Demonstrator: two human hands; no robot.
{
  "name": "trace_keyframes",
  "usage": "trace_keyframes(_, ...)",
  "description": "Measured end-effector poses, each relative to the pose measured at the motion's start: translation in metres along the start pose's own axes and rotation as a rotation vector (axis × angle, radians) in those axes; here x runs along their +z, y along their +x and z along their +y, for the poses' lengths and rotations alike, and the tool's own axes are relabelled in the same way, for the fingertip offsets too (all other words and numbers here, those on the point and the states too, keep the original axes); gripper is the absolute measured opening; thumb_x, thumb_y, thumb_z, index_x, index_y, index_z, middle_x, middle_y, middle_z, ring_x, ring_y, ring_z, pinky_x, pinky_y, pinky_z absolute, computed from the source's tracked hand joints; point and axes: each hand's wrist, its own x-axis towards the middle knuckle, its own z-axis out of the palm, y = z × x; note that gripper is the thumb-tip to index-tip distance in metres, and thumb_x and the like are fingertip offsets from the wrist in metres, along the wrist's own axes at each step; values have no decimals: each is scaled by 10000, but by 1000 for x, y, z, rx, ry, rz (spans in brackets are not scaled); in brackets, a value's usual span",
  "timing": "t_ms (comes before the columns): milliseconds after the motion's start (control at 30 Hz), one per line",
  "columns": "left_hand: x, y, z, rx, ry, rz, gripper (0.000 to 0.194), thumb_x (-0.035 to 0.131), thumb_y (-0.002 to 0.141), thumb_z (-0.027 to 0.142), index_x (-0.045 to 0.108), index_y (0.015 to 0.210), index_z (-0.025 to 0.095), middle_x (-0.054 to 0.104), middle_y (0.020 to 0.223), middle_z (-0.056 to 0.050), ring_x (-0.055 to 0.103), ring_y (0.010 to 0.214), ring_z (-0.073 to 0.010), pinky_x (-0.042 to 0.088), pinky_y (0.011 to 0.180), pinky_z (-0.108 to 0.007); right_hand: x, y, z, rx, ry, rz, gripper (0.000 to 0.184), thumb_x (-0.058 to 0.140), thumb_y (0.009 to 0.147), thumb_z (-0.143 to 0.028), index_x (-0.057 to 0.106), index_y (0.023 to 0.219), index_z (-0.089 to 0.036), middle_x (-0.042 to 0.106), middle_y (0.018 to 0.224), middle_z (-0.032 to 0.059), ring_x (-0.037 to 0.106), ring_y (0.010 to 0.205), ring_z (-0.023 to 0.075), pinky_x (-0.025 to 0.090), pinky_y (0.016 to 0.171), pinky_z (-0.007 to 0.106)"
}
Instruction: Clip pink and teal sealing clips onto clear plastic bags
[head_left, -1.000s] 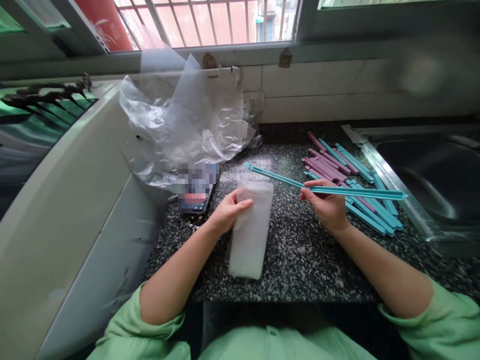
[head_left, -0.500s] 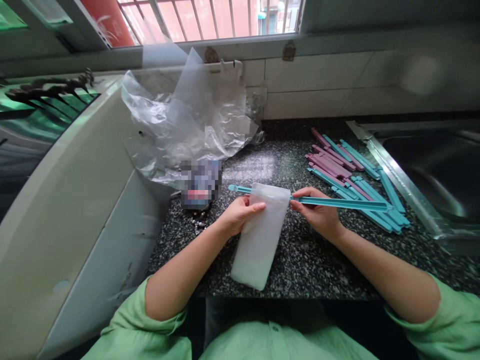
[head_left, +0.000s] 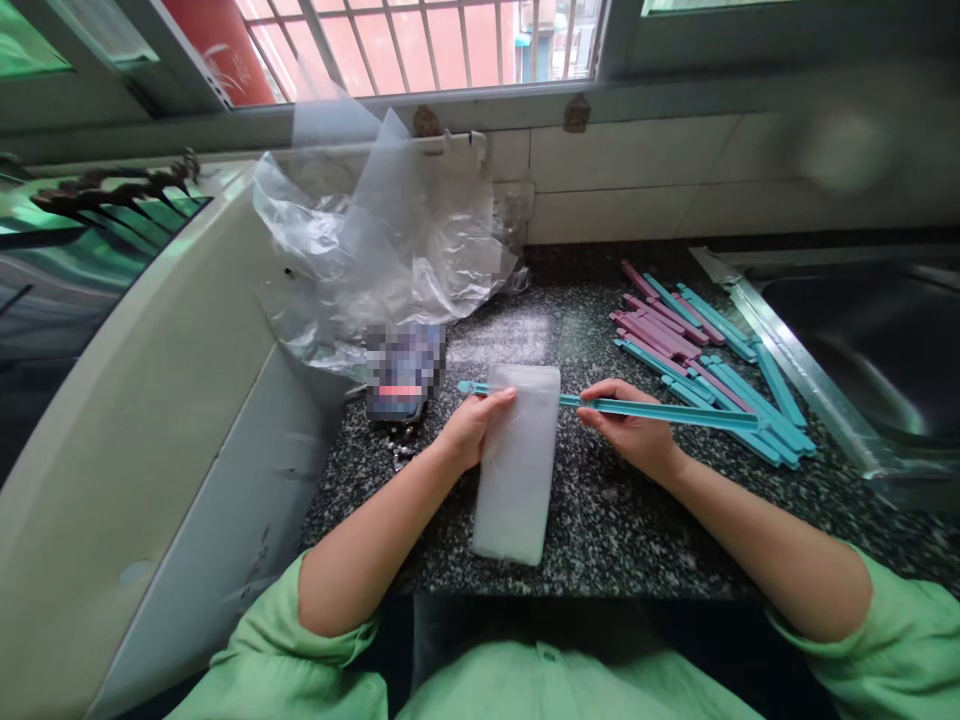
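Note:
My left hand (head_left: 475, 428) is closed on the upper left edge of a flat, translucent white plastic bag (head_left: 516, 470), thumb on its front. A long blue bag-sealing clip (head_left: 675, 411) lies crosswise behind or along the bag's top, opened out. One end sticks out left of the bag above my left thumb. My right hand (head_left: 630, 425) pinches the clip near its hinge, just right of the bag. The clip's wide half reaches right across the heap. How the clip's thin half sits against the bag is partly hidden by the bag.
Pink sealing clips (head_left: 660, 330) and blue sealing clips (head_left: 772, 430) lie heaped on the speckled counter (head_left: 592, 530). A metal sink (head_left: 862, 350) is at right. Crumpled clear plastic bags (head_left: 390, 240) and a blurred-out object (head_left: 405, 370) with a beaded strap lie left, beside a pale appliance (head_left: 172, 400).
The bag has shifted a little left and hangs straighter. A gap now shows between its right edge and my right hand, with the clip's thin part bridging it.

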Motion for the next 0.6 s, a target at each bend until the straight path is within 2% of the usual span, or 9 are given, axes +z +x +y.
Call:
trace_keyframes(167, 2, -1, 1, 10, -32, 41, 178, 711, 556, 258, 615, 640, 133, 608, 509, 2, 538, 437, -117, 416, 450, -231, 2, -1, 4, 40, 166, 24, 204, 662, 728, -348, 592, 855, -205, 637, 768, 15, 621, 657, 127, 558, 612, 256)
trace_keyframes(333, 2, -2, 2, 35, -13, 44, 203, 725, 534, 270, 626, 639, 128, 610, 510, -2, 537, 447, -118, 413, 475, -242, 2, -2, 5, 56, 183, 72, 217, 691, 706, -313, 588, 864, -204, 646, 793, 13, 638, 691, 126, 572, 659, 256)
trace_keyframes(467, 1, -2, 2, 69, -8, 43, 235, 744, 501, 277, 628, 639, 127, 610, 517, 0, 532, 454, -116, 408, 480, -242, 1, -2, 0, -1, 135, 114, 184, 686, 713, -297, 587, 832, -198, 646, 786, 21, 633, 688, 133, 571, 636, 258)
trace_keyframes(600, 1, -2, 0, 81, -2, 43, 258, 753, 490, 285, 626, 652, 129, 609, 530, 3, 534, 466, -116, 410, 490, -245, -1, -1, 0, -104, 72, 105, 107, 660, 738, -269, 608, 795, -195, 649, 821, 45, 628, 783, 161, 563, 679, 282)
